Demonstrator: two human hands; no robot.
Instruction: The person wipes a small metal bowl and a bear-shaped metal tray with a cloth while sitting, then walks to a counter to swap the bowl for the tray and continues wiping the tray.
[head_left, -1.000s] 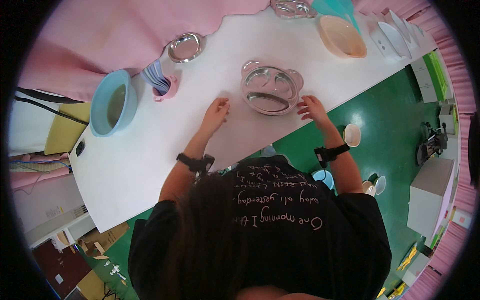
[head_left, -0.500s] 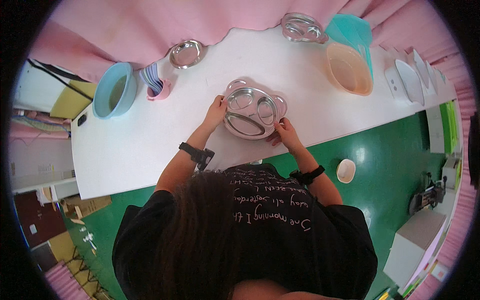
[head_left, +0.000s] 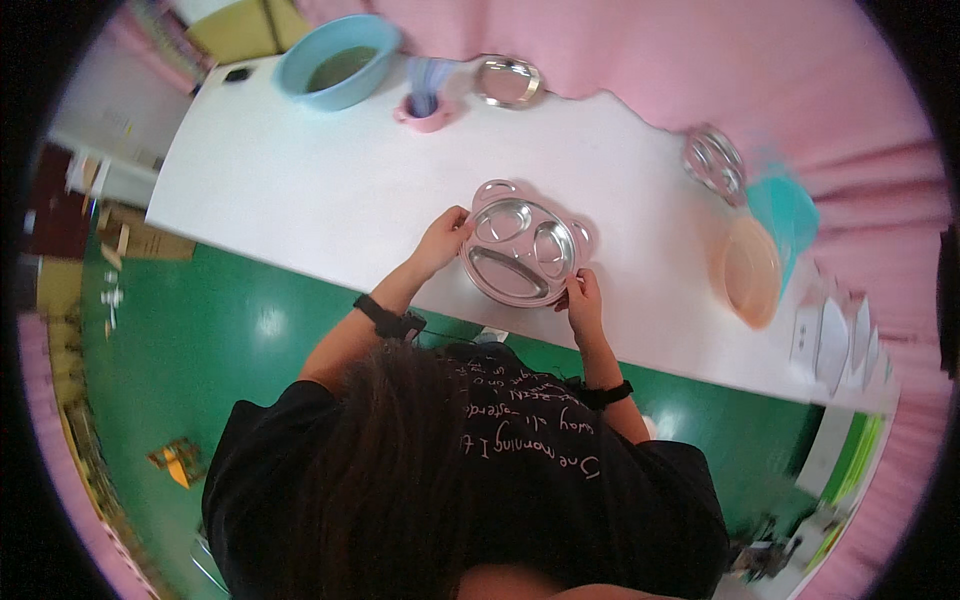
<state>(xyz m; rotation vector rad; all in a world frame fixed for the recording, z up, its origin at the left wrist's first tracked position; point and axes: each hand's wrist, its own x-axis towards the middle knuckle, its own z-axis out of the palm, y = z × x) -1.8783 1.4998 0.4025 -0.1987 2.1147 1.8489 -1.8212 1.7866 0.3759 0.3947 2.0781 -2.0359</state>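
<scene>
Left hand (head_left: 445, 242): grasping the left rim of the bear-shaped divided plate (head_left: 522, 247), just below one of its ears
Right hand (head_left: 584, 298): grasping the same plate at its lower-right rim, some fingers hidden by the edge
Bear-shaped divided plate: shiny metal, held between both hands over the near side of the white desk (head_left: 330, 190), compartments facing up, ears pointing away from the person; whether its underside touches the desk, I cannot tell
Change at the rim: a second ago both hands were apart from the plate; now each has hold of it, so I judge it steadied from two sides
Black wristbands (head_left: 378, 316): one on each forearm
Round metal dish (head_left: 508, 82): beyond the plate, near the pink curtain (head_left: 640, 50)
Pink cup (head_left: 425, 121): near the dish on its left, with blurred bluish utensils (head_left: 428, 80) standing in it
Light-blue basin (head_left: 345, 98): left of the cup, liquid inside
Second divided plate (head_left: 714, 163): to the right, by the curtain
Peach basin (head_left: 752, 272): farther right, beside a teal container (head_left: 787, 207)
White trays (head_left: 830, 345): at the desk's right end
</scene>
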